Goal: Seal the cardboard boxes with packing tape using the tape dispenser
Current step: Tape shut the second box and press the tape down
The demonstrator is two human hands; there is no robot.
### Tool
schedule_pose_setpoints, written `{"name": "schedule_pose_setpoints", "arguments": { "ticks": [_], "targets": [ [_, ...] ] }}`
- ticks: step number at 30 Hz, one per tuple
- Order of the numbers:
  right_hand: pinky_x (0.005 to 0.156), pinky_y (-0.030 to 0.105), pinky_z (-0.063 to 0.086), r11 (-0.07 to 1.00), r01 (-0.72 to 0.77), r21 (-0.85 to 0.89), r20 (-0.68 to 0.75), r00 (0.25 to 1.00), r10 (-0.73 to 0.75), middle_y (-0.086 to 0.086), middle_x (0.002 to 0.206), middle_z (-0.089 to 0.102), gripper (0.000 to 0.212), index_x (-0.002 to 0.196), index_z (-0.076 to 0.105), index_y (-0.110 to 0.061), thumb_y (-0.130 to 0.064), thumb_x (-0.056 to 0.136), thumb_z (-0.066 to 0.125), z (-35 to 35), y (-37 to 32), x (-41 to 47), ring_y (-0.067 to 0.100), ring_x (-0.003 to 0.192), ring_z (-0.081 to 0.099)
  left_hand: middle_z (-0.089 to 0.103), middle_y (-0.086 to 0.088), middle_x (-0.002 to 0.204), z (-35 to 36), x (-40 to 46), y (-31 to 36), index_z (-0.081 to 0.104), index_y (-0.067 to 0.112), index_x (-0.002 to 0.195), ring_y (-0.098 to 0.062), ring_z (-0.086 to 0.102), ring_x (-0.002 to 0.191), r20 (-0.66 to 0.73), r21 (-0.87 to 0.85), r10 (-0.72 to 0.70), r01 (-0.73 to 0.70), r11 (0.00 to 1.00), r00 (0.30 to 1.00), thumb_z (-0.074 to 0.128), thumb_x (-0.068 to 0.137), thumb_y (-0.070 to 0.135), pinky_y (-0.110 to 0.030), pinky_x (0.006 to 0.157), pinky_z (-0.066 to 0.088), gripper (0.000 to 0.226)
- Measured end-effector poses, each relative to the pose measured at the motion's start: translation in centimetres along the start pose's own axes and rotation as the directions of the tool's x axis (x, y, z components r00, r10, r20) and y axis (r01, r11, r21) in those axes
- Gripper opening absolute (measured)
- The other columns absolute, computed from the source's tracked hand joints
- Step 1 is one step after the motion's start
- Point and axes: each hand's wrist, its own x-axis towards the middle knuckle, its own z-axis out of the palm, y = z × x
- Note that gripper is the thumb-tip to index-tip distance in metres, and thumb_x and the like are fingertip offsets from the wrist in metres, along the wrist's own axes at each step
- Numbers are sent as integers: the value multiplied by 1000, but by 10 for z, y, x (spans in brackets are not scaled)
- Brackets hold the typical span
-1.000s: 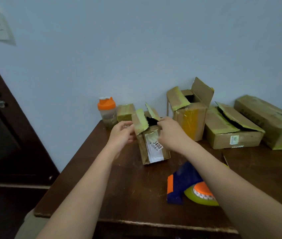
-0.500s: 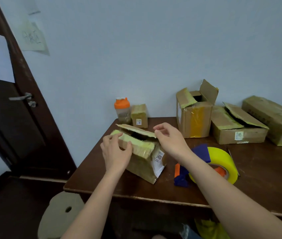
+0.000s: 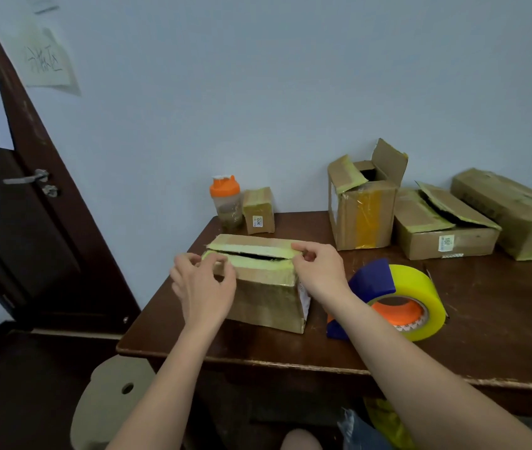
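A small cardboard box (image 3: 264,297) lies near the table's front left corner, its two top flaps edged with yellow-green tape and almost closed, a dark slit between them. My left hand (image 3: 203,284) rests on the box's left end, fingers pinching the near flap. My right hand (image 3: 318,271) pinches the flaps at the right end. A blue and orange tape dispenser (image 3: 398,300) with a thick yellow roll lies on the table just right of the box, behind my right forearm.
The dark wooden table (image 3: 501,319) holds three more boxes along the wall: an upright open one (image 3: 362,206), a flat one (image 3: 443,228), a long one (image 3: 514,212). An orange-capped bottle (image 3: 225,203) and a tiny box (image 3: 259,211) stand at the back left. A door (image 3: 14,222) is at left.
The box went from standing upright with flaps open to lying flat nearer the table's front edge, flaps pressed nearly closed. Both hands came with it. The view pulled back.
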Motion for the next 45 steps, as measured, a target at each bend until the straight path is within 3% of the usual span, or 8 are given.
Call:
{"name": "schedule_pose_setpoints", "arguments": {
  "ticks": [5, 10, 13, 19, 25, 32, 39, 45],
  "targets": [
    [56, 13, 41, 999, -36, 13, -13, 999, 36, 3, 134, 52, 34, 128, 62, -18, -11, 97, 52, 1, 1, 3, 10, 81, 57, 45, -5, 135, -9, 9, 4, 65, 24, 101, -16, 44, 116, 182, -239, -71, 114, 964, 981, 58, 95, 30, -26, 86, 39, 11],
    [75, 29, 52, 990, -36, -134, -79, 997, 26, 5, 114, 58, 29, 102, 70, -19, -36, 99, 47, 10, 5, 10, 15, 93, 57, 56, -4, 101, -18, 2, 8, 48, 14, 100, -14, 51, 78, 27, -63, -211, 212, 975, 977, 48, 98, 38, -25, 53, 32, 24],
    [68, 30, 50, 967, -25, -254, -119, 993, -6, 8, 105, 62, 35, 93, 71, -18, -44, 97, 47, 14, 2, 15, 16, 84, 59, 57, -7, 103, -24, 7, 7, 42, 10, 112, -25, 57, 90, 93, -74, -324, 331, 941, 941, 40, 99, 44, -36, 65, 45, 36],
    [104, 36, 37, 977, -95, -193, 29, 994, 102, 8, 145, 28, 45, 147, 33, -23, -22, 103, 40, 14, -8, 15, 25, 133, 34, 35, -9, 142, -16, 23, 3, 35, 12, 140, -22, 45, 105, 262, -257, -403, 466, 847, 877, 37, 104, 33, -34, 85, 38, 42],
    [116, 38, 23, 961, -277, 17, 321, 911, 258, -2, 162, 13, 53, 155, 4, -36, -35, 106, 26, 4, -7, 22, 24, 146, 20, 72, -10, 102, -17, 28, -6, 59, 16, 116, -24, 69, 94, 644, -424, -453, 780, 460, 617, 40, 103, 45, -39, 92, 53, 37],
    [113, 50, 33, 886, -437, 151, 444, 831, 334, -7, 160, 19, 54, 148, 6, -54, -59, 99, 27, 6, 10, 31, 25, 141, 31, 74, -15, 103, -15, 25, -18, 62, 15, 121, -32, 71, 97, 734, -497, -372, 823, 275, 568, 43, 101, 46, -45, 79, 56, 42],
    [117, 43, 18, 939, -334, -85, 324, 882, 343, 3, 163, 10, 74, 156, 0, -23, -61, 98, 25, 4, -10, 20, 27, 148, 14, 66, -12, 124, -17, 22, -12, 55, 20, 130, -28, 61, 116, 634, -435, -428, 755, 491, 644, 27, 97, 65, -48, 106, 43, 63],
    [114, 42, 32, 998, -60, -33, 215, 974, 66, 2, 155, 32, 68, 154, 21, -22, -42, 97, 52, -43, -43, 18, 21, 141, 33, 16, -14, 154, -36, 19, 11, 19, 12, 152, -31, 25, 141, 0, -288, -220, 211, 934, 975, 33, 104, 37, -45, 112, 25, 56]
  ]
}}
